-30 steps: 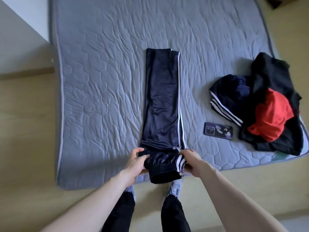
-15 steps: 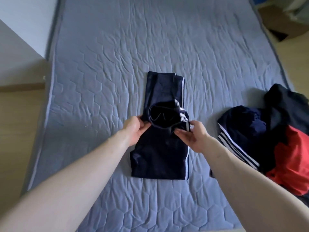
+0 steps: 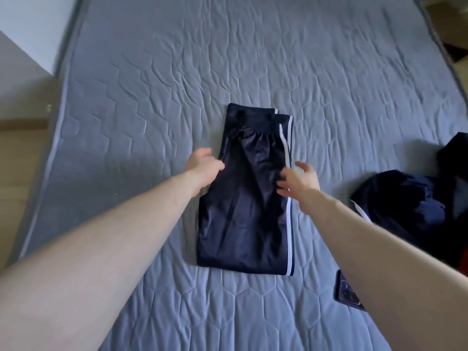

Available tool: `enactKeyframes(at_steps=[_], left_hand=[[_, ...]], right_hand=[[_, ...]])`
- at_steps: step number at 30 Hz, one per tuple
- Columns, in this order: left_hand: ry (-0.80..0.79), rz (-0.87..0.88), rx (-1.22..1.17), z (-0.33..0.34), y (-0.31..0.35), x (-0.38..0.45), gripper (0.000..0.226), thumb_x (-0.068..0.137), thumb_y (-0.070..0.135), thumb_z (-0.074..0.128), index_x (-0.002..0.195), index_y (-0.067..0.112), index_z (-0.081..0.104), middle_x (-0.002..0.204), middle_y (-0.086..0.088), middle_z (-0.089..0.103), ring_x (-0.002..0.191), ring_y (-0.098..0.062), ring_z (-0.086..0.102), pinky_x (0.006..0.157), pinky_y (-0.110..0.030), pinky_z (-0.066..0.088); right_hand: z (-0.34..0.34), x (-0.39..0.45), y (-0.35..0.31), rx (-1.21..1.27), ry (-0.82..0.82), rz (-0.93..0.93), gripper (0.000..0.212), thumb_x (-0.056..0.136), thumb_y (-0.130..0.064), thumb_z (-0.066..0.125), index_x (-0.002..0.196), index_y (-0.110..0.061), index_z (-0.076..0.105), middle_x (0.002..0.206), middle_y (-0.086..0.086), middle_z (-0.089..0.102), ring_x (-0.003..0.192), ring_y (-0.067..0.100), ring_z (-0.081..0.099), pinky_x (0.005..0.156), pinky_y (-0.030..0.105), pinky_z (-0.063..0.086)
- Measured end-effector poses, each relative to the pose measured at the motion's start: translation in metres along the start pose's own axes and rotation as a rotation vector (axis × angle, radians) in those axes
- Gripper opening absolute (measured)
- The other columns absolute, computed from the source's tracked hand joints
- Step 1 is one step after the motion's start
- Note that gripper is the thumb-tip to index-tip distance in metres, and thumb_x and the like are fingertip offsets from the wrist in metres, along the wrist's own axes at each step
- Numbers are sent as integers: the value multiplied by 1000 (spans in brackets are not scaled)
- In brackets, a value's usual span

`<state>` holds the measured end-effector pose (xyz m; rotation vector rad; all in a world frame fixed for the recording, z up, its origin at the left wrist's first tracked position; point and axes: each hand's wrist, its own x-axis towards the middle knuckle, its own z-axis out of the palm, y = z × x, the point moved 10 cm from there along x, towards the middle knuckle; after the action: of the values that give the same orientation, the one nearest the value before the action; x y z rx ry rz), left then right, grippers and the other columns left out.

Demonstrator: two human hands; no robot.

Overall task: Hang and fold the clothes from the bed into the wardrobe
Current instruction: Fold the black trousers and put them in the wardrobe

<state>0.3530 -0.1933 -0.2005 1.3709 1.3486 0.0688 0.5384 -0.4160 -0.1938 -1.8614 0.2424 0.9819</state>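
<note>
Navy track trousers (image 3: 244, 198) with a white side stripe lie folded in half lengthwise and again across on the grey quilted bed (image 3: 152, 97), roughly at its middle, the elastic waistband doubled over onto the legs near the far end. The person's left hand (image 3: 206, 164) rests at the left edge of the cloth, fingers relaxed and spread, gripping nothing. The right hand (image 3: 300, 177) hovers at the striped right edge, fingers likewise loose and apart; whether it touches the fabric is hard to tell through the blur.

The step in hand appears to be flattening this fold before making the next. Doing it well likely means pressing both palms outward from the centre to push out the trapped air and creases, squaring the stripe edge, then taking the near hem with both hands and bringing it up evenly to the waistband; the slippery fabric may slide out of line if one side is lifted ahead of the other.

No container is in view, and the wardrobe cannot be seen. To the right, well apart from the trousers, a heap of dark clothes (image 3: 410, 206) waits on the bed, and a dark phone (image 3: 345, 292) lies near the right forearm.
</note>
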Motion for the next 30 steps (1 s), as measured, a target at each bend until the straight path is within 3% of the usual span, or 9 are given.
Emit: enactKeyframes(at_steps=[2, 5, 10, 13, 16, 21, 24, 27, 30], left_hand=[[13, -78, 203, -7, -48, -19, 71, 83, 21, 79, 147, 13, 49, 141, -6, 60, 125, -23, 60, 104, -29, 45], [-70, -215, 262, -4, -120, -54, 72, 80, 36, 81, 141, 14, 52, 136, -5, 64, 117, -24, 63, 98, -30, 47], [-161, -362, 253, 13, -193, -95, 89, 87, 52, 74, 157, 14, 33, 156, -3, 46, 140, -24, 47, 101, -26, 35], [-74, -316, 151, 13, -195, -95, 50, 90, 46, 73, 130, 16, 66, 128, -1, 70, 99, -12, 66, 77, -18, 50], [-52, -281, 143, 13, -195, -103, 24, 94, 43, 68, 110, 26, 70, 94, 12, 70, 78, -1, 59, 61, -17, 43], [-112, -321, 197, 4, -215, -158, 27, 97, 41, 64, 114, 20, 69, 105, 4, 71, 91, -19, 67, 80, -30, 52], [-138, -472, 159, -9, -235, -209, 38, 95, 37, 70, 123, 12, 65, 114, -6, 71, 76, -24, 73, 60, -33, 62], [-166, -571, 222, -26, -254, -261, 58, 91, 36, 75, 136, 8, 52, 121, -2, 63, 71, -18, 69, 43, -20, 51], [-200, -533, 389, -46, -246, -295, 52, 88, 41, 75, 121, 15, 45, 115, 6, 58, 58, -15, 65, 38, -17, 45]], right_hand=[[-14, -12, 30, -409, 87, -130, 68, 87, -22, 71, 148, -19, 39, 100, -15, 62, 89, 16, 67, 69, 15, 52], [-26, -31, 109, -450, 57, -26, 77, 78, -34, 82, 142, -18, 42, 115, -6, 60, 112, 24, 65, 90, 30, 49], [-35, -50, 198, -361, 9, 178, 35, 81, -37, 82, 100, -18, 59, 100, 2, 72, 86, 17, 68, 68, 29, 50], [-36, -41, 210, -283, 4, 241, 23, 84, -26, 81, 94, -12, 67, 95, 7, 75, 83, 21, 71, 72, 32, 56], [-36, -41, 215, -200, -24, 286, 23, 84, -20, 80, 100, -10, 68, 98, 9, 76, 89, 26, 74, 74, 37, 63], [-51, -93, 241, -215, -29, 357, 25, 83, -14, 82, 103, -9, 67, 100, 12, 74, 84, 25, 74, 52, 28, 58], [-67, -141, 260, -295, -31, 449, 28, 78, -14, 84, 99, -8, 67, 99, 13, 73, 82, 25, 74, 54, 30, 60], [-82, -190, 283, -390, -74, 577, 32, 74, -17, 87, 96, -6, 67, 97, 15, 73, 79, 27, 75, 55, 31, 61], [-96, -225, 281, -427, -75, 616, 29, 74, -23, 84, 91, -5, 69, 86, 12, 71, 70, 24, 71, 48, 25, 55]])
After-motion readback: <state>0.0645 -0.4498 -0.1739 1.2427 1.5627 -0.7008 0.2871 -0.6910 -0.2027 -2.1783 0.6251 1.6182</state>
